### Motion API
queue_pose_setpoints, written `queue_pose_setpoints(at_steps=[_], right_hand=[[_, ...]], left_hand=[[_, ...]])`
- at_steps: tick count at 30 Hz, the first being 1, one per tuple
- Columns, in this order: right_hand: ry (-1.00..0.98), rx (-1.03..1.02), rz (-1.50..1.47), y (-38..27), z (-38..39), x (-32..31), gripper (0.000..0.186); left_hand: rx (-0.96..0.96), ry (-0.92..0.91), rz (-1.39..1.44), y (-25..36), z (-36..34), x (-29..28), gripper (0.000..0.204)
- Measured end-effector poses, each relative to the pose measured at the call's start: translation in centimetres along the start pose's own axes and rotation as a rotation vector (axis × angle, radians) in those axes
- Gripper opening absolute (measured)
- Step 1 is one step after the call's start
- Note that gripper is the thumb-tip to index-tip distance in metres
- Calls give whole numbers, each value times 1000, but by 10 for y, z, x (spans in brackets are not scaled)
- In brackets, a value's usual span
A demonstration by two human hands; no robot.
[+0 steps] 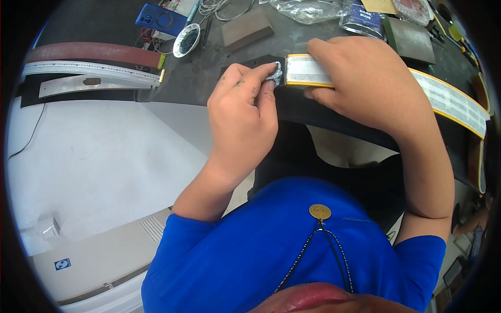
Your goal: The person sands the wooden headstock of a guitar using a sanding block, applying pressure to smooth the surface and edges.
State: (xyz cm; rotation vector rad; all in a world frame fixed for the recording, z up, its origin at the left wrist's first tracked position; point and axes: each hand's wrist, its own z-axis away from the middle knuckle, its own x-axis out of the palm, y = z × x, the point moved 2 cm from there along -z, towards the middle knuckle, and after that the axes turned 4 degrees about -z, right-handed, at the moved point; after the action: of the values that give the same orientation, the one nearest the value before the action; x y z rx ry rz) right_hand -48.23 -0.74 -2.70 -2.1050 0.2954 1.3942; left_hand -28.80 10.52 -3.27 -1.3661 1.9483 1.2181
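Observation:
My left hand [242, 107] pinches a small crumpled grey wad [276, 75], perhaps cloth, between thumb and fingertips. It is right beside the squared end of a long belt-like strap [309, 71]. Yellow lines both edges of the strap, and a whitish, grey-patterned covering lies on its face. My right hand [365, 83] grips the strap a little way in from that end, thumb on the near edge and fingers over the far edge. Beyond my wrist the strap curves off to the right and hangs over the table edge. Whether the wad touches the strap, I cannot tell.
On the dark table [203, 78] are a brown-grey block [247, 29], another block [409, 40] and a small white bowl [187, 40] with dark contents. A blue phone [160, 20] sits behind. A ruler [94, 69], metal strip [68, 86] and reddish strap [94, 52] lie left.

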Motion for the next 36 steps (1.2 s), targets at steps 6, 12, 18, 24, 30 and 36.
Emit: queue_pose_setpoints(at_steps=[6,12,18,24,30,36], right_hand=[[-2,-12,-18,3,-2,2,41],[14,-28,-10,3,-2,4,44],[40,-53,7,5,1,3,45],[0,-29,33,3,-2,3,35],[-3,-20,36,1,-2,-1,34],[18,-27,49,4,-2,5,34]], left_hand=[[138,-25,-10,-8,-7,-2,26],[268,-43,57,-18,-25,0,23],[291,-50,-33,-18,-43,1,18],[187,-72,-20,-18,-46,-10,17],[198,-104,-82,-18,-41,-4,16],[93,-127,-124,-30,-46,-11,17]])
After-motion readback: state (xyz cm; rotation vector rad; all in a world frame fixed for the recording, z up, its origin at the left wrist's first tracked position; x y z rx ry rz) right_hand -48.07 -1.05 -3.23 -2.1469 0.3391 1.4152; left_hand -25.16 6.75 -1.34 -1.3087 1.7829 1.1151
